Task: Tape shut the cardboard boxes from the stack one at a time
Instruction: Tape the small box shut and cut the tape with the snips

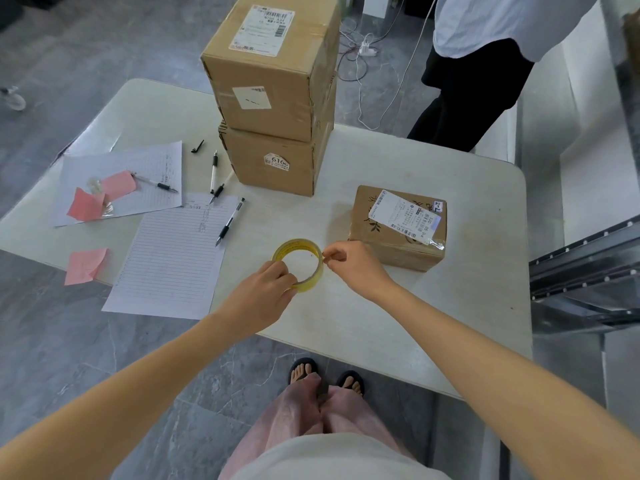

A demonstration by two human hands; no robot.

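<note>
Left hand (273,285) grips tape roll (300,265); right hand (349,265) pinches its edge.

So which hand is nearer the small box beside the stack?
Right. The right hand pinches at the tape roll just beside the small box; the left hand grips the roll's other side, farther off.

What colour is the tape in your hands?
The round roll of sticky tape is see-through yellow, in the head view.

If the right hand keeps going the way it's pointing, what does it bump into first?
The tape roll. The right hand points left and slightly away, its fingertips pinching at the roll's rim, which the left hand grips. Past that, probably the pen on the lined paper.
</note>
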